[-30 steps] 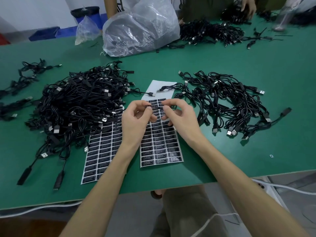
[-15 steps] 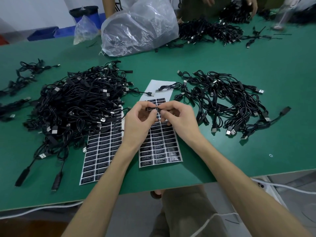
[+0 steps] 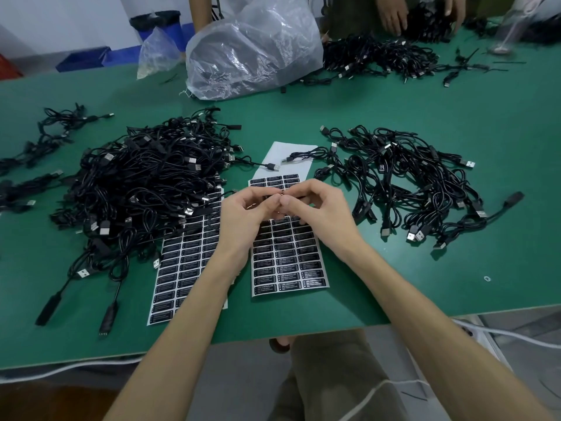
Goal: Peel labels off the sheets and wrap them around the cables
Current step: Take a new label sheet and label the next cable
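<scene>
Two sheets of black labels lie on the green table: the left label sheet (image 3: 182,268) and the right label sheet (image 3: 288,259). Above the right sheet my left hand (image 3: 246,217) and my right hand (image 3: 321,211) meet fingertip to fingertip. Between them they pinch a thin black cable with a small black label (image 3: 280,196) on it; most of it is hidden by the fingers. A big pile of black USB cables (image 3: 142,189) sits to the left. A looser pile of cables (image 3: 403,183) lies to the right.
A crumpled clear plastic bag (image 3: 252,53) stands at the back centre, a smaller bag (image 3: 156,53) beside it. More cables (image 3: 379,59) lie at the far side, where another person's hands (image 3: 391,16) work. Loose cables (image 3: 45,138) lie far left. The table edge (image 3: 303,331) is near me.
Both hands have drawn closer together over the right sheet, fingertips now pressed around the label on the cable. The other person's hands at the back have shifted.
</scene>
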Tool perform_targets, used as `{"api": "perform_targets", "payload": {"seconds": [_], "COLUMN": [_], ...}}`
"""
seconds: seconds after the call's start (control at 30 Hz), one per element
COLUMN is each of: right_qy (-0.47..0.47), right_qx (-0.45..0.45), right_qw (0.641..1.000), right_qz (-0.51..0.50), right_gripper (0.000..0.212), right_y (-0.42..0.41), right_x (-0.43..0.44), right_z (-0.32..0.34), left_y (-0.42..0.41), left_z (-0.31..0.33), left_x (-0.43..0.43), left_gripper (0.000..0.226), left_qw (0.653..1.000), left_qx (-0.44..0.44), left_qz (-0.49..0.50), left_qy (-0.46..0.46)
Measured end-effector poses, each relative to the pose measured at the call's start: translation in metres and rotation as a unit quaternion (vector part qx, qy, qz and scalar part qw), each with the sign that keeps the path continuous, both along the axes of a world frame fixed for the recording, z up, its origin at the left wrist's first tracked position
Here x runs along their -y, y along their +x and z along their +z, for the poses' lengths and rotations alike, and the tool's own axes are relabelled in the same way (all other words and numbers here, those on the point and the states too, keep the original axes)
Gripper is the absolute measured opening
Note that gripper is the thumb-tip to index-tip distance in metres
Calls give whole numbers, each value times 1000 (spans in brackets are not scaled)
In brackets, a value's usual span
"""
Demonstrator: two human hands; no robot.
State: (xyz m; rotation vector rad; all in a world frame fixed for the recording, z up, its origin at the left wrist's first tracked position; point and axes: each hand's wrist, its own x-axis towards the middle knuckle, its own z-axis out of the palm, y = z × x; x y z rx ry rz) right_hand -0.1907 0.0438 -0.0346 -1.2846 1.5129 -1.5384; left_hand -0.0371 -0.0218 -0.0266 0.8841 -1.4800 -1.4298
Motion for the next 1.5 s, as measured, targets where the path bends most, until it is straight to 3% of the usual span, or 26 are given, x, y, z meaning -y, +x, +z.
{"api": "perform_targets", "payload": {"seconds": [0.17,0.47,0.6,0.7,0.97,1.2,1.3,1.37,1.5], "right_qy": [18,43,59,76,124,136,70,11,3], "right_qx": [23,-10,-57,-94,-294,-383,-448,-459,-316], "right_qw": [999,999,997,991,930,887,867,879,949], "right_qz": [-22,-27,-12,-54,-181,-219,-207,-131,-25], "right_gripper": [8,6,2,14,29,42,38,28,23], "right_y": [-3,-12,-31,-41,-49,-54,-42,-30,-7], "right_x": [3,10,16,23,32,27,29,34,43], "right_z": [-3,-3,1,2,-2,-1,4,8,8], "left_y": [-1,-6,-8,-10,-12,-13,-11,-8,13], "left_z": [1,-5,-10,-12,-13,-8,2,11,23], "left_x": [-2,0,1,0,-8,-20,-21,-13,19], "left_gripper": [18,16,21,22,22,22,22,21,21], "left_qw": [999,996,983,957,899,849,847,861,854], "left_qx": [-1,69,141,220,308,343,344,336,390], "left_qz": [-54,-23,-44,-60,-87,-39,4,79,197], "left_qy": [-1,-55,-107,-181,-300,-400,-405,-373,-284]}}
